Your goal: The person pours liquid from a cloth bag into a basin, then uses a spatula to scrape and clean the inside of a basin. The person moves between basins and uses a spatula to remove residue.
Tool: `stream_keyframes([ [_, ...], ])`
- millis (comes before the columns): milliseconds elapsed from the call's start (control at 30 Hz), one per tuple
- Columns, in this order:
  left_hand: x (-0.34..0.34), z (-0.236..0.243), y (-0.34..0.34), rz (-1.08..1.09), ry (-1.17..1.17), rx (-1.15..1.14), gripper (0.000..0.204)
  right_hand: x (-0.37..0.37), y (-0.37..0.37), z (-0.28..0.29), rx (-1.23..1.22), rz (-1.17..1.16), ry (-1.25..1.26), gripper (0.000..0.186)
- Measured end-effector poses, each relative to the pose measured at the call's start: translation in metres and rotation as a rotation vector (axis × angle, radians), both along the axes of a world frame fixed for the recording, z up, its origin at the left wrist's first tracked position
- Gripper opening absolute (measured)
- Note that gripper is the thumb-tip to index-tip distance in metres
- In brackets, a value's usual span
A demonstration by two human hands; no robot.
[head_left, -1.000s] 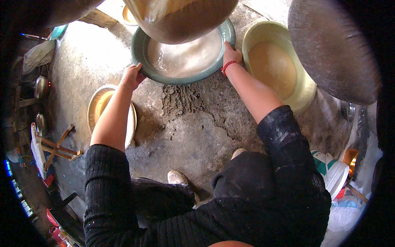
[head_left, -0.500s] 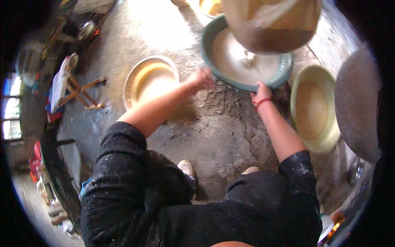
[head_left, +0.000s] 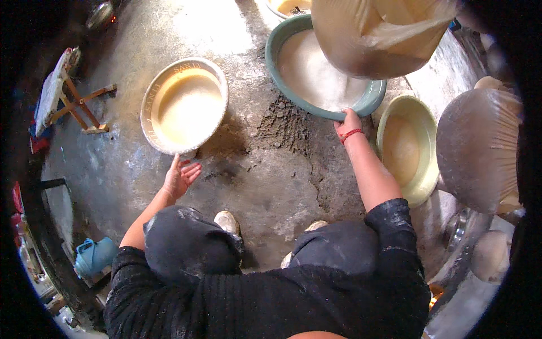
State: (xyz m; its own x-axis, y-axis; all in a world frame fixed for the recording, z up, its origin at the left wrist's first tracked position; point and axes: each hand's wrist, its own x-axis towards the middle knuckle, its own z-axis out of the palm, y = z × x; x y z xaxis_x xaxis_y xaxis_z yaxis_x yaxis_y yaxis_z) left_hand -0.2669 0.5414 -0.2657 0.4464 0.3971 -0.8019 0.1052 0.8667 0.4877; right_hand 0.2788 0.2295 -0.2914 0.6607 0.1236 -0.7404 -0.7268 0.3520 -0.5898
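Your left hand [head_left: 180,179] is unclenched, a fingertip at the near rim of the white basin [head_left: 150,107], left side, lettered inside. Right hand [head_left: 349,122] grips the teal basin [head_left: 274,59], far centre, by its near rim. Four basins visible.

Floor [head_left: 271,209]: grey, concrete-like, stained and uneven, running from near to far.
Rough patch [head_left: 282,127]: dark and crumbly, in the middle of the floor.
Crack [head_left: 318,186]: jagged, on the nearer side of that patch.
Light: a glaring white patch [head_left: 212,25] on the far floor, dimmer nearer and at the left.
Folding stand [head_left: 84,116]: left, crossed wooden legs, pale top tilted steeply.
Jug [head_left: 97,257]: light blue, near left, beside a dark curved edge [head_left: 65,268].
Metal vessel [head_left: 456,229]: shiny, at right.
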Motion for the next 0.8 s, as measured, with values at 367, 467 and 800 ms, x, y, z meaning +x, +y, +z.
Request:
stream_keyframes([
  [367,0.034,-0.071,0.040,0.294,-0.139,0.024,0.058,-0.014,-0.039,0.055,0.018,0.235,0.018,0.077],
  [467,0.036,-0.088,0.042,0.319,-0.230,-0.092,0.045,-0.047,-0.049,0.107,-0.041,0.415,0.136,0.088],
  [800,0.050,-0.092,0.041,0.569,-0.229,-0.147,0.037,-0.194,-0.060,0.320,0.042,0.414,-0.165,0.018],
])
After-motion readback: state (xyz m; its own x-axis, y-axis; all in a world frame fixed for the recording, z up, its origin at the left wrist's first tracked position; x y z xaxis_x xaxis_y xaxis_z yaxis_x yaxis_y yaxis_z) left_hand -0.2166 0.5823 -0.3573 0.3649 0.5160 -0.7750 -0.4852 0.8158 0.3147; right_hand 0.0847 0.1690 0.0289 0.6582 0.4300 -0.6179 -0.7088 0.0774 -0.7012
